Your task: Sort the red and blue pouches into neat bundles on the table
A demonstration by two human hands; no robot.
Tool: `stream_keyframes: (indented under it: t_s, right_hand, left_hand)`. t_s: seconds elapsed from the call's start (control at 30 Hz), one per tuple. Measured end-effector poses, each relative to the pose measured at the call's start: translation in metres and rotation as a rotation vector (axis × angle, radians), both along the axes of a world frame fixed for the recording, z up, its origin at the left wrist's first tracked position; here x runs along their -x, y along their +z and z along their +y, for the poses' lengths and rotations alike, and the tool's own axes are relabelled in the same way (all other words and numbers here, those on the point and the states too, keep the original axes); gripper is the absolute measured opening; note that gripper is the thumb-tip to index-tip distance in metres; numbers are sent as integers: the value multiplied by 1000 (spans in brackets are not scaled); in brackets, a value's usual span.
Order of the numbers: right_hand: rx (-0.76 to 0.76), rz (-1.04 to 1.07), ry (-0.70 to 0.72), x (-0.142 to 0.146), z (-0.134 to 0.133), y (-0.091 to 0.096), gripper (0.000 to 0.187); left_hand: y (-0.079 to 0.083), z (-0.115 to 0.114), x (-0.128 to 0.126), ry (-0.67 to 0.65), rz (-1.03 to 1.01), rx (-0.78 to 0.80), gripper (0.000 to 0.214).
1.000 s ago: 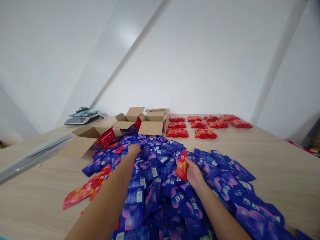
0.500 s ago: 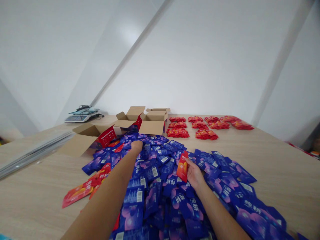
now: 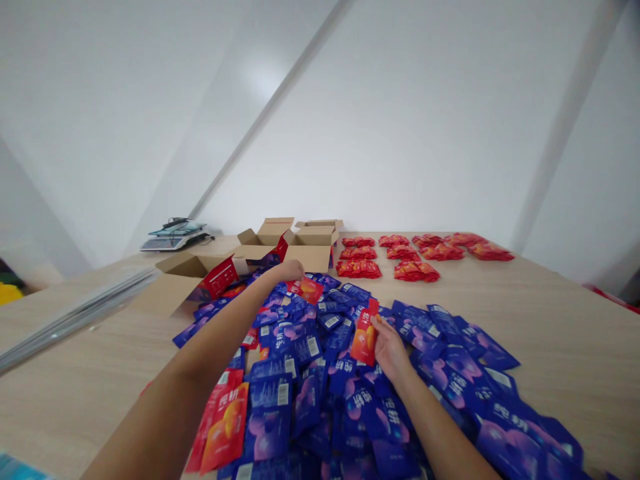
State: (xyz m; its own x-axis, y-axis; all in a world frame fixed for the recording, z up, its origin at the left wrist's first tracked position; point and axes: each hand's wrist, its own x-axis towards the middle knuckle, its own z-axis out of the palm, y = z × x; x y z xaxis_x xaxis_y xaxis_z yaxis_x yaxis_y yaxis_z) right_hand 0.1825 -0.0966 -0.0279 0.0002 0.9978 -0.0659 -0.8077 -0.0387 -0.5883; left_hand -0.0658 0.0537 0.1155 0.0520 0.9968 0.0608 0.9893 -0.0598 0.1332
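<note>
My right hand (image 3: 389, 347) is closed on a red packet (image 3: 365, 339) with orange fruit printed on it, held upright above the heap. Whether more than one packet is in that grip, I cannot tell. Farther off, my left hand (image 3: 291, 270) is closed at the edge of another red packet (image 3: 308, 289), its fingers partly hidden. Under both hands spreads a loose heap of dark blue packets (image 3: 306, 347) with purple round fruit and white lettering. More red packets (image 3: 226, 420) lie at the heap's near left side, partly covered by my left forearm.
Small piles of red packets (image 3: 416, 271) stand in rows at the back right. Open cardboard boxes (image 3: 308, 257) are behind the heap, with another open box (image 3: 175, 283) to the left. A scale (image 3: 173, 239) and long grey strips (image 3: 85, 317) lie farther left.
My left hand has moved right from the blue packets, and a red packet now shows in it. My right hand keeps nearly the same place with its red packet.
</note>
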Motion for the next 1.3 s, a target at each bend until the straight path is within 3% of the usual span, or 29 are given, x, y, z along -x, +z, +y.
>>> stream_keyframes:
  t_s: [0.1, 0.2, 0.27, 0.33, 0.4, 0.5, 0.57, 0.67, 0.77, 0.87, 0.97, 1.03, 1.1, 1.2, 1.3]
  right_hand:
    - [-106, -42, 44, -1, -7, 9, 28]
    - [-187, -140, 112, 0, -14, 13, 30]
    - [-194, -220, 146, 1, -17, 12, 25]
    - [-177, -277, 168, 3, -16, 7, 22]
    - [-149, -290, 136, 4, -12, 1, 23]
    - [-95, -286, -13, -1, -1, -7, 26]
    - [-77, -342, -110, -6, 5, -13, 26]
    - [-85, -518, -270, -11, 11, -20, 21]
    - [-56, -613, -398, -11, 12, -22, 22]
    - [-12, -509, -321, -6, 8, -17, 26]
    - [-1, -361, -46, -4, 1, -8, 33]
    - [10, -329, 113, -5, -3, -4, 35]
    - [29, -337, 179, -6, -4, -2, 34]
    - [20, -382, 173, -4, -3, -5, 33]
    - [-43, -494, 104, -1, -2, -10, 32]
  left_hand:
    - [-6, -19, -33, -262, -130, 278, 20]
    - [-23, -36, -70, -595, -338, 597, 17]
    - [-35, -42, -92, -691, -435, 663, 14]
    - [-46, -44, -110, -674, -551, 642, 17]
    - [-57, -45, -121, -574, -753, 558, 23]
    - [-78, -52, -131, -400, -1161, 435, 31]
    - [-94, -60, -136, -378, -1351, 427, 35]
    - [-116, -75, -146, -365, -1476, 368, 35]
    - [-127, -84, -156, -302, -1578, 268, 29]
    - [-127, -88, -164, -289, -1684, 246, 24]
    - [-126, -90, -168, -280, -1798, 291, 25]
    - [-125, -91, -168, -287, -1784, 286, 27]
    - [-124, -89, -164, -309, -1634, 175, 25]
    - [-120, -85, -153, -362, -1225, -73, 19]
    - [-118, -79, -143, -364, -912, -109, 18]
